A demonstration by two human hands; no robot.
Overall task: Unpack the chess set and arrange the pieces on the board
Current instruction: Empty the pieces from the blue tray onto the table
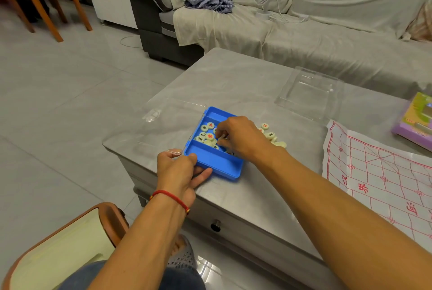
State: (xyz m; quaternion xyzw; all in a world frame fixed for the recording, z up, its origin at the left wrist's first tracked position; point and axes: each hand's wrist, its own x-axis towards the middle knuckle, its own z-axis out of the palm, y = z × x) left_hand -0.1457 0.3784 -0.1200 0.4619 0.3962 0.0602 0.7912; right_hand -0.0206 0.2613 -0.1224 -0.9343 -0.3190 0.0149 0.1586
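The blue plastic tray (216, 161) sits near the front left corner of the tabletop (245, 84), divided by low ribs into compartments. The middle compartment holds the xiangqi pieces (207, 136): small cream discs, smooth and slightly glossy, each marked with a red or black character, lying jumbled and partly stacked. The near compartment looks empty, and the far one shows only bare blue floor where it is visible.

The right hand (236, 138) reaches into the middle compartment from above, fingers curled down among the discs with thumb and forefinger closing on one; the piece itself is mostly hidden, so the pinch is a judgement rather than plain sight. The left hand (181, 166) steadies the tray at its near left corner, thumb on the rim and fingers tucked under the edge, probably so the light tray does not slide on the slick surface while pieces are drawn out. A red cord bracelet (170, 197) circles that wrist.

Just right of the tray, partly behind the right hand, a small pile of loose pieces (272, 136) lies on the tabletop, likely those already taken out. To the right, the board sheet (378, 173) lies unfolded, thin and creased, printed with a red grid and characters; no pieces stand on it, so the arranging has not begun.

A clear plastic lid (168, 121) lies flat left of the tray, and a second clear shell (308, 93) rests further back. The tabletop is grey with a marbled, polished look. A colourful box (416, 119) sits at the right edge.
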